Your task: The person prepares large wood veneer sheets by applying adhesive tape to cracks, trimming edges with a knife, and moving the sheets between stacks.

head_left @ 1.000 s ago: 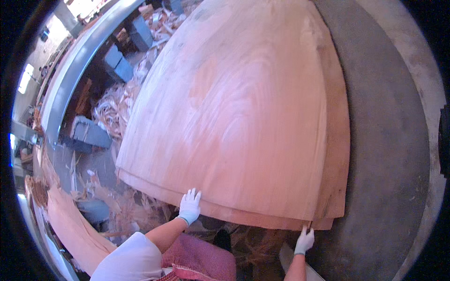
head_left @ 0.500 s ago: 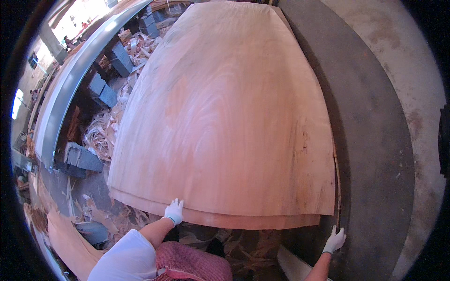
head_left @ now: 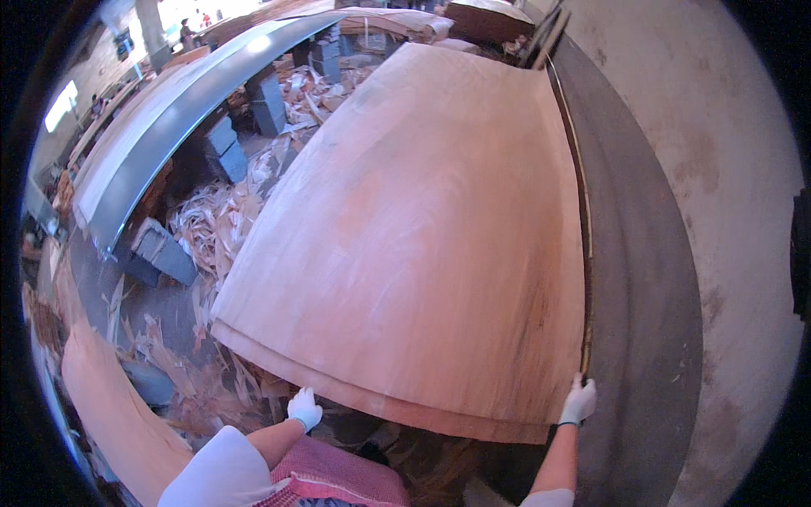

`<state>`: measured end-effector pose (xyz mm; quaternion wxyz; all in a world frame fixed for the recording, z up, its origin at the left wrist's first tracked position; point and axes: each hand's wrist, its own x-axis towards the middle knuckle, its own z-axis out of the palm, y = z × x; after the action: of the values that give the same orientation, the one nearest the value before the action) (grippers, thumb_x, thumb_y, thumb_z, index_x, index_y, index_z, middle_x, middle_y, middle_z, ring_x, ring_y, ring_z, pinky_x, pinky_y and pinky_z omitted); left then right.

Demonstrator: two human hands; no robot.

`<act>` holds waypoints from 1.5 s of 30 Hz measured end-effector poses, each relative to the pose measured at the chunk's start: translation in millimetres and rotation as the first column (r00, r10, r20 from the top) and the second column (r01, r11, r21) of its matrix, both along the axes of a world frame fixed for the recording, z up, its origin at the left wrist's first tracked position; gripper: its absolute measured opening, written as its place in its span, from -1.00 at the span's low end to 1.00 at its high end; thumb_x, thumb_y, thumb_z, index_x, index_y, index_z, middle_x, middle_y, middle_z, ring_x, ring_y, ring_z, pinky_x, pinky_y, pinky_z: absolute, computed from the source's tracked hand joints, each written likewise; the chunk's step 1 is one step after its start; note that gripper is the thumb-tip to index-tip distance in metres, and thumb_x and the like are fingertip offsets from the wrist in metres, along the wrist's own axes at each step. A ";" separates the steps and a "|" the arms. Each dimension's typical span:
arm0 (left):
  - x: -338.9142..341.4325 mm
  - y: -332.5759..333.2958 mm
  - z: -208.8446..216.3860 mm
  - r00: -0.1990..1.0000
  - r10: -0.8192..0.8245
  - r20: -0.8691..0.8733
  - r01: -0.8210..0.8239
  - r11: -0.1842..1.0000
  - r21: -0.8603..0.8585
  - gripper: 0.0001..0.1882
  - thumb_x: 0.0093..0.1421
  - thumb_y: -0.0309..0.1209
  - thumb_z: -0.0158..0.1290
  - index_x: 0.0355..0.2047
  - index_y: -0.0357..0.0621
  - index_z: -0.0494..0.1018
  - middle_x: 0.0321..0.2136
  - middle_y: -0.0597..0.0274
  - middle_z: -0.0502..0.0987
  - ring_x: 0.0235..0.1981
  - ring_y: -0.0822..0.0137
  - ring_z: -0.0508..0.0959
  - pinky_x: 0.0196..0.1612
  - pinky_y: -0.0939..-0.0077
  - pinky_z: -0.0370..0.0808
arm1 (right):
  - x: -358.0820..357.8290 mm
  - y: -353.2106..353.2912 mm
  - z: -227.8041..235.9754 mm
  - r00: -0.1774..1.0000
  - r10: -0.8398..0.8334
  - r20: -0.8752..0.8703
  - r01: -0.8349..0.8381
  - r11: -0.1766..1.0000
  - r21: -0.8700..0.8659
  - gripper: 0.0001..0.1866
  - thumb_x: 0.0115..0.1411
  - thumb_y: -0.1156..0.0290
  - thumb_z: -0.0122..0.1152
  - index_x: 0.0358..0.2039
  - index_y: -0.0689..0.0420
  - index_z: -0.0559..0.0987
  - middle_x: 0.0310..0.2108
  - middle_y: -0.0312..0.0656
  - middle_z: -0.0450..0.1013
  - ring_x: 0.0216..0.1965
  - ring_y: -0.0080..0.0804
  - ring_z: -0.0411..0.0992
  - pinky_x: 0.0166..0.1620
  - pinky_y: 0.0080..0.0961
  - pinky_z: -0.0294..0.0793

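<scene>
A large stack of thin wood veneer sheets (head_left: 405, 237) spreads out in front of me, the top sheet set slightly back from the one below at the near edge. My left hand (head_left: 305, 409), in a white glove, is just off that near edge, fingers loosely apart and nothing in them. At the near right corner my right hand (head_left: 579, 400), also gloved in white, is closed around the near end of a long thin stick (head_left: 589, 287). The stick runs away from me along the right edge of the veneer.
Left of the stack lie shredded veneer scraps (head_left: 215, 215) and grey blocks (head_left: 165, 251) beneath a long metal-edged bench (head_left: 160, 160). A loose veneer sheet (head_left: 110, 397) rests at the near left. Along the right runs a wall (head_left: 701, 169). Several poles (head_left: 549, 38) lean at the far end.
My left hand has drawn back off the veneer's surface. My right hand, on the stick, has moved up and left to the stack's corner. The view has shifted, showing more of the far end.
</scene>
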<state>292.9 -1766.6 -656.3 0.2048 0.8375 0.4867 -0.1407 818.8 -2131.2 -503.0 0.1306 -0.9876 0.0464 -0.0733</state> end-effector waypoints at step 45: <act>-667.0 332.0 233.4 0.899 0.386 0.208 -0.380 0.922 -0.072 -0.69 0.19 -0.06 -0.02 -0.36 -0.05 0.40 -0.46 0.00 0.54 -0.41 -0.05 0.56 -0.38 0.05 0.45 | -867.1 810.7 -33.4 0.103 0.810 -0.578 0.136 0.564 0.815 -0.70 0.29 0.19 -0.05 -0.26 0.19 0.46 -0.48 -0.16 0.50 -0.70 -0.47 0.27 -0.63 -0.49 0.32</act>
<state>-374.1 -1434.5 -422.9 0.2930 0.7327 0.6142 -0.0120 -48.2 -1320.5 -536.4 0.4536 -0.6348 -0.1238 0.6132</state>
